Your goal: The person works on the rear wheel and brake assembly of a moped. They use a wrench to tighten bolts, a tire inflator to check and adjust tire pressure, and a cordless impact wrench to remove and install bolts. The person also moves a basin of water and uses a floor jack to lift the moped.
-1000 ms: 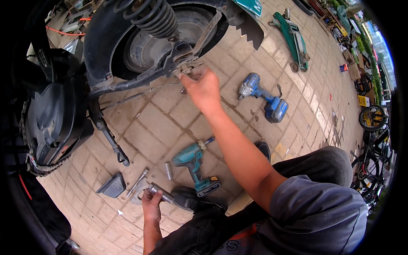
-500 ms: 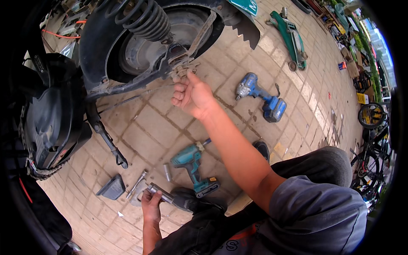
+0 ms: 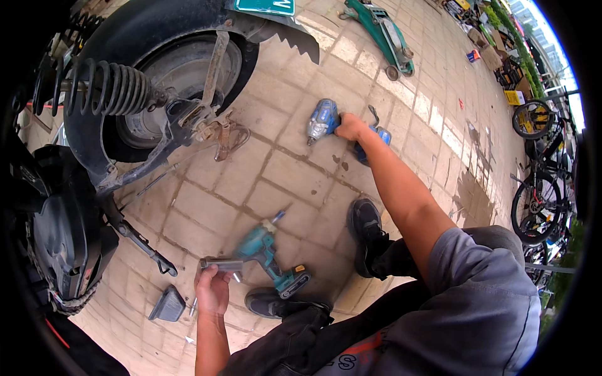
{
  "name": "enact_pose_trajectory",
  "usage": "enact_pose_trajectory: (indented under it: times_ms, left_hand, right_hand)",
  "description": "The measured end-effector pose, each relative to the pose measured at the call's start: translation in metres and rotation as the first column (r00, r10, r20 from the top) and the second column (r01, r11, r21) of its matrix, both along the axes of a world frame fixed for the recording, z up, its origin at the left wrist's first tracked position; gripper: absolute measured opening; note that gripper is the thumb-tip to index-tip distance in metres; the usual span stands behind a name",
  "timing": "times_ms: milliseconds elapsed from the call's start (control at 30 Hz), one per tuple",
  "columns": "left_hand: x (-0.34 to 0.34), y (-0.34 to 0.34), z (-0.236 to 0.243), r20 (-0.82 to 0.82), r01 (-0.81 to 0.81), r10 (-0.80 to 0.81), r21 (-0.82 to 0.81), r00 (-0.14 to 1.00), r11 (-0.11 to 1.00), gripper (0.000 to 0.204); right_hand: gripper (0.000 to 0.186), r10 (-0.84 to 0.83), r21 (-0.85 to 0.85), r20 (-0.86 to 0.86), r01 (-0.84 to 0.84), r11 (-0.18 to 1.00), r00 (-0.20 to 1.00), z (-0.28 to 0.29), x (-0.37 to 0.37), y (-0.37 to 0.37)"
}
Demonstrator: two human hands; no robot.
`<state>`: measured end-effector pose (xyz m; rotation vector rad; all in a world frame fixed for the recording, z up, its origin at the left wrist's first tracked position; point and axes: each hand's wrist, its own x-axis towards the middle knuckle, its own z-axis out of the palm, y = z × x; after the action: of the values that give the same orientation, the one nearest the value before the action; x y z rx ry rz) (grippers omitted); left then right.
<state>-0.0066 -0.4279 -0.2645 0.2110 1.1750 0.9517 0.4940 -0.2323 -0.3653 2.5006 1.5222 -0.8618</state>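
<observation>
My right hand point(image 3: 350, 127) is closed round the handle of a blue cordless impact wrench point(image 3: 322, 120) on the paving, its battery point(image 3: 374, 145) showing behind the hand. Low on the left, my left hand point(image 3: 213, 289) grips a grey metal cylinder point(image 3: 224, 266), blurred, that looks like a long socket. Beside it lies a teal cordless drill-shaped driver point(image 3: 258, 248) with a bit fitted. The scooter's rear wheel point(image 3: 188, 69), coil spring point(image 3: 119, 88) and a rusty bracket point(image 3: 224, 135) at the axle stand at upper left, apart from both hands.
A green floor jack point(image 3: 384, 36) sits at the top. The scooter's side stand point(image 3: 141, 240) juts toward me. A dark plastic scoop-shaped piece point(image 3: 168, 304) lies at lower left. My shoes point(image 3: 367, 232) rest on the paving; bicycles point(image 3: 539, 200) stand at the right.
My right hand has left the axle bracket and moved right onto the blue impact wrench. My left hand has lifted the metal cylinder slightly. The view has shifted rightward.
</observation>
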Motion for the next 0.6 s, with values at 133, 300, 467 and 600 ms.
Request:
enact_pose_trajectory:
  times_ms: [133,300,467,600]
  left_hand:
    - [0.020,0.041,0.008,0.243,-0.069,0.095,-0.112,0.965,0.991,0.019]
    - [0.044,0.083,-0.006,0.384,-0.148,0.224,-0.218,0.896,0.965,0.019]
    - [0.053,0.118,-0.002,0.363,-0.326,0.383,-0.211,0.849,0.922,0.020]
    - [0.047,0.125,0.005,0.251,-0.161,0.142,0.060,0.958,0.985,0.015]
  right_hand:
    - [0.051,0.307,-0.078,-0.296,-0.343,0.936,0.905,0.024,-0.006,0.011]
    - [0.043,0.250,0.062,-0.439,-0.249,0.967,0.863,0.074,-0.059,-0.048]
    - [0.051,0.256,0.268,-0.705,-0.086,0.960,0.661,0.121,-0.132,-0.096]
    - [0.049,0.034,0.001,-0.955,-0.112,0.994,0.294,0.158,-0.180,-0.101]
